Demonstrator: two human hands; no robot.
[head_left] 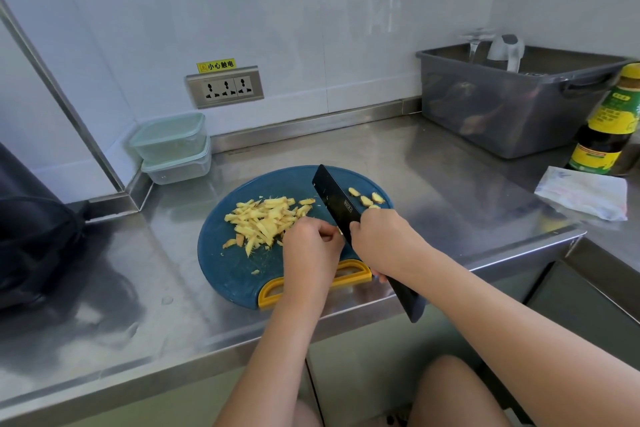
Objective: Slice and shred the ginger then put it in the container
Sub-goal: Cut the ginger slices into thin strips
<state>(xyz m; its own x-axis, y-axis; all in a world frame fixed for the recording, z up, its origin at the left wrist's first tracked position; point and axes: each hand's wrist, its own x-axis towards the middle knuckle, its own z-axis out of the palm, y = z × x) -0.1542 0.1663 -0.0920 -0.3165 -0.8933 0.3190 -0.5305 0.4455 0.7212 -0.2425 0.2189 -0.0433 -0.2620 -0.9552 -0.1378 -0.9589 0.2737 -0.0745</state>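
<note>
A person is working at a steel countertop (433, 166), both forearms reaching in from the near edge over a round blue cutting board (235, 270). The right hand (381, 243) is wrapping tightly around the handle of a black knife (332, 198), whose blade is angling away and to the left with its edge down on the board. The left hand (311, 246) is sitting right against the blade's left face, knuckles up and fingers curling down over a ginger piece (337, 230), of which only a pale sliver is showing between the two hands.

Shredding appears to be well advanced. A loose heap of ginger shreds (266, 222) is lying just left of and beyond the left hand, a few strays scattering toward its near side. A handful of ginger slices (367, 199) is waiting uncut just beyond the right hand, on the far side of the blade.

Nothing from the board is reaching a container yet, so the transfer is looking like the step left. Two stacked containers (171, 146) are standing well beyond and left of the hands, in the corner against the wall; whether they are holding anything cannot be told.
</note>
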